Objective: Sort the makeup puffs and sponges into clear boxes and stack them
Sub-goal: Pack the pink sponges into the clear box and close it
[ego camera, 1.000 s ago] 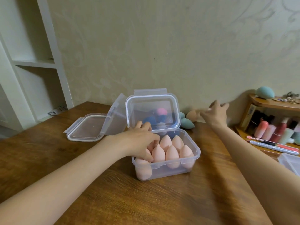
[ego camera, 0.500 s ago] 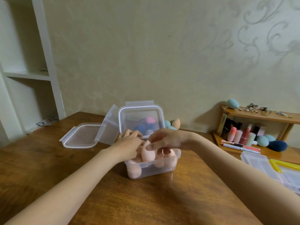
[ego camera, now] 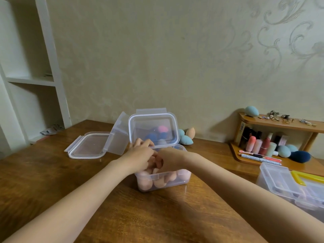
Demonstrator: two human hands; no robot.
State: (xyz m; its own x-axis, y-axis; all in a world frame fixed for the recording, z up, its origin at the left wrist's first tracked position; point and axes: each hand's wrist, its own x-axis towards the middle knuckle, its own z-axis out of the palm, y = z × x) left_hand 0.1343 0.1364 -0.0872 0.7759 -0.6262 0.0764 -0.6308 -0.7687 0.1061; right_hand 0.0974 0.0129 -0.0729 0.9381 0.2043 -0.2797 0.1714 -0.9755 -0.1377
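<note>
Now my right hand (ego camera: pixel 171 159) is lower, meeting my left hand (ego camera: pixel 140 156) over the box (ego camera: pixel 163 179); both curl among the peach sponges (ego camera: pixel 158 183), grip unclear.

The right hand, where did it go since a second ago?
The right hand came back from the sponges by the wall with a peach sponge and now pushes down into the clear box beside the left hand, which stayed at the box. The box lid stayed open.

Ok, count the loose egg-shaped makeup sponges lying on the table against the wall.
3: two teal egg-shaped sponges and one peach egg-shaped sponge, just right of the raised clear lid. The lid may hide more.
</note>
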